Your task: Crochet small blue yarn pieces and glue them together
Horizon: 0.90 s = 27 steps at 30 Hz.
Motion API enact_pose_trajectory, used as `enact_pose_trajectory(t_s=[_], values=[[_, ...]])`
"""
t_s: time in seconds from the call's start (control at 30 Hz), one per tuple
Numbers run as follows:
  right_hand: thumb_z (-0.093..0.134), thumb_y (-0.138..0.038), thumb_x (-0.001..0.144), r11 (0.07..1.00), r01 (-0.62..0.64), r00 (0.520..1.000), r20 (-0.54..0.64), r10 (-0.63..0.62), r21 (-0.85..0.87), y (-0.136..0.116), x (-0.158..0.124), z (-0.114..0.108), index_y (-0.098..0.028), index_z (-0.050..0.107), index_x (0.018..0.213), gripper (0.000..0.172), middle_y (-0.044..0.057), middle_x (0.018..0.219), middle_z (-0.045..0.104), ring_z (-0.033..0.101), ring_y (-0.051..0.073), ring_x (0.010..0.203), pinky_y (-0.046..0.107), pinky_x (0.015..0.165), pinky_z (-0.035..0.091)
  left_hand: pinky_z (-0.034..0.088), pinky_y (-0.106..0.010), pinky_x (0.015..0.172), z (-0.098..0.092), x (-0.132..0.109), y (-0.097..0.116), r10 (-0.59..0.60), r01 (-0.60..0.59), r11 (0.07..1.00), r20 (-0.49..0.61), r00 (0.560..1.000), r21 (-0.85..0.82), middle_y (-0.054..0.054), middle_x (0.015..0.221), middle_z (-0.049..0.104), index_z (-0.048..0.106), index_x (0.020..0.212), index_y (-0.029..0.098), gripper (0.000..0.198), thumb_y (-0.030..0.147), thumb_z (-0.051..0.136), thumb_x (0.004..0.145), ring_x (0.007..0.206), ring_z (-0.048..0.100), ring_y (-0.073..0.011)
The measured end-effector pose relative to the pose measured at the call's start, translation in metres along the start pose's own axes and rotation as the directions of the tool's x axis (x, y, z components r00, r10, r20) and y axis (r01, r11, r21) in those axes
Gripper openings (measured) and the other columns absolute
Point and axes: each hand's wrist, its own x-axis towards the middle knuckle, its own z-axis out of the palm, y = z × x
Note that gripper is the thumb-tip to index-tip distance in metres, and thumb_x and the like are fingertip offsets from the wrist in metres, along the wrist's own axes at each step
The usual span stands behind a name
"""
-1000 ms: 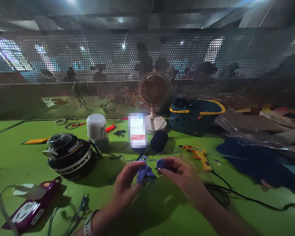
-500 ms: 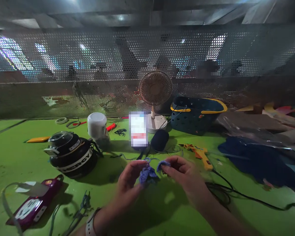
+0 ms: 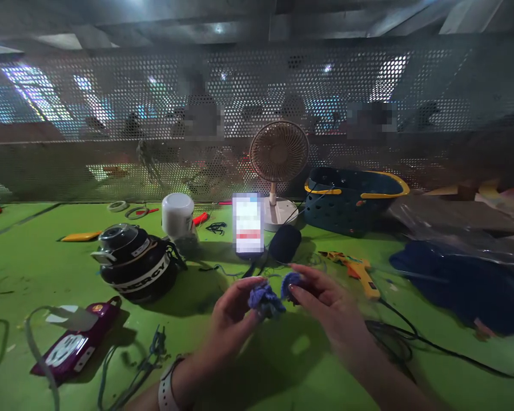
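Note:
My left hand [image 3: 235, 311] is closed on a ruffled blue-purple crochet piece [image 3: 265, 299], pinched between thumb and fingers. Close by on the right, my right hand [image 3: 321, 294] pinches a smaller blue crochet piece [image 3: 290, 284] by its edge. The two pieces are held side by side above the green table [image 3: 223, 377]; whether yarn joins them I cannot tell. Just beyond my hands lies a dark blue ball of yarn [image 3: 285, 243]. A phone with a lit, blurred screen [image 3: 248, 222] stands upright behind the left hand.
A yellow glue gun [image 3: 364, 274] with a black cord lies right. Behind stand a fan [image 3: 278, 151] and a dark basket [image 3: 351, 205]. At left are a black flask [image 3: 137, 268], a white-topped jar [image 3: 177, 214] and a purple power strip [image 3: 75, 348]. Dark blue fabric [image 3: 445, 279] lies far right.
The view has shifted slightly, so the table things sit farther right. Both hands keep hold of their crochet pieces; the right-hand piece has turned to show more of its face.

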Motion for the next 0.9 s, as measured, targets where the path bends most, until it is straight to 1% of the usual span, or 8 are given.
enact_pose_trajectory(t_s=[0.17, 0.4, 0.47, 0.53, 0.6, 0.7, 0.8, 0.9], values=[[0.081, -0.033, 0.066, 0.995, -0.082, 0.997, 0.010, 0.082, 0.055, 0.000, 0.002, 0.002, -0.022, 0.068, 0.099, 0.037, 0.001, 0.080, 0.070, 0.063, 0.015, 0.072, 0.028, 0.068, 0.053, 0.051, -0.022, 0.076, 0.005, 0.001, 0.001, -0.264, 0.253, 0.958, -0.073, 0.962, -0.136, -0.004, 0.091, 0.075, 0.074, 0.095, 0.019, 0.029, 0.028, 0.083, 0.068, 0.083, 0.066, -0.0152], [0.080, -0.032, 0.067, 0.989, -0.118, 0.993, 0.038, 0.115, 0.084, 0.007, 0.006, 0.000, -0.019, 0.067, 0.099, 0.036, 0.001, 0.075, 0.068, 0.060, 0.014, 0.067, 0.028, 0.064, 0.050, 0.052, -0.024, 0.072, 0.004, 0.000, -0.002, -0.409, 0.371, 0.893, -0.116, 0.905, -0.256, -0.004, 0.089, 0.076, 0.074, 0.089, 0.018, 0.034, 0.027, 0.087, 0.059, 0.077, 0.068, -0.0160], [0.075, -0.030, 0.072, 0.998, -0.066, 0.997, 0.046, 0.065, 0.023, 0.008, 0.006, -0.002, -0.023, 0.066, 0.107, 0.037, 0.000, 0.076, 0.066, 0.060, 0.014, 0.069, 0.029, 0.066, 0.050, 0.052, -0.024, 0.073, 0.005, 0.000, -0.002, -0.408, 0.373, 0.897, -0.120, 0.905, -0.239, -0.004, 0.085, 0.075, 0.074, 0.088, 0.017, 0.035, 0.026, 0.088, 0.058, 0.075, 0.067, -0.0155], [0.068, -0.028, 0.078, 0.990, 0.054, 0.997, 0.060, -0.047, -0.130, 0.008, 0.005, -0.005, -0.027, 0.067, 0.110, 0.032, 0.001, 0.082, 0.066, 0.060, 0.017, 0.075, 0.031, 0.069, 0.050, 0.052, -0.026, 0.073, 0.007, 0.000, -0.001, -0.409, 0.384, 0.902, -0.103, 0.907, -0.199, -0.005, 0.080, 0.075, 0.074, 0.085, 0.014, 0.034, 0.026, 0.088, 0.057, 0.073, 0.067, -0.0159], [0.060, -0.025, 0.083, 0.923, 0.208, 0.977, 0.112, -0.181, -0.324, 0.007, 0.003, -0.008, -0.029, 0.073, 0.101, 0.021, 0.002, 0.086, 0.064, 0.060, 0.019, 0.081, 0.033, 0.072, 0.049, 0.052, -0.027, 0.073, 0.008, 0.000, -0.002, -0.421, 0.407, 0.901, -0.079, 0.903, -0.147, -0.006, 0.077, 0.074, 0.074, 0.083, 0.013, 0.032, 0.027, 0.088, 0.057, 0.072, 0.067, -0.0166], [0.053, -0.022, 0.086, 0.808, 0.358, 0.933, 0.217, -0.287, -0.468, 0.004, 0.000, -0.009, -0.028, 0.075, 0.091, 0.023, 0.004, 0.089, 0.062, 0.060, 0.020, 0.084, 0.035, 0.074, 0.049, 0.051, -0.027, 0.066, 0.009, 0.000, -0.004, -0.429, 0.424, 0.902, -0.066, 0.901, -0.077, -0.005, 0.071, 0.073, 0.073, 0.077, 0.012, 0.030, 0.027, 0.088, 0.055, 0.065, 0.065, -0.0159], [0.065, -0.026, 0.079, 0.769, 0.399, 0.914, 0.286, -0.289, -0.499, 0.001, 0.000, -0.006, -0.027, 0.075, 0.093, 0.017, 0.006, 0.094, 0.063, 0.060, 0.024, 0.091, 0.038, 0.081, 0.048, 0.048, -0.026, 0.061, 0.008, -0.001, -0.009, -0.432, 0.431, 0.902, -0.020, 0.902, -0.031, -0.003, 0.063, 0.069, 0.071, 0.070, 0.012, 0.025, 0.025, 0.086, 0.055, 0.058, 0.062, -0.0144], [0.073, -0.030, 0.073, 0.786, 0.333, 0.934, 0.295, -0.200, -0.521, 0.004, 0.002, -0.002, -0.024, 0.075, 0.081, 0.010, 0.004, 0.085, 0.063, 0.060, 0.023, 0.083, 0.036, 0.076, 0.047, 0.047, -0.025, 0.060, 0.008, -0.003, -0.011, -0.396, 0.396, 0.915, -0.013, 0.918, 0.073, -0.002, 0.063, 0.067, 0.069, 0.070, 0.013, 0.019, 0.020, 0.082, 0.058, 0.059, 0.060, -0.0145]])
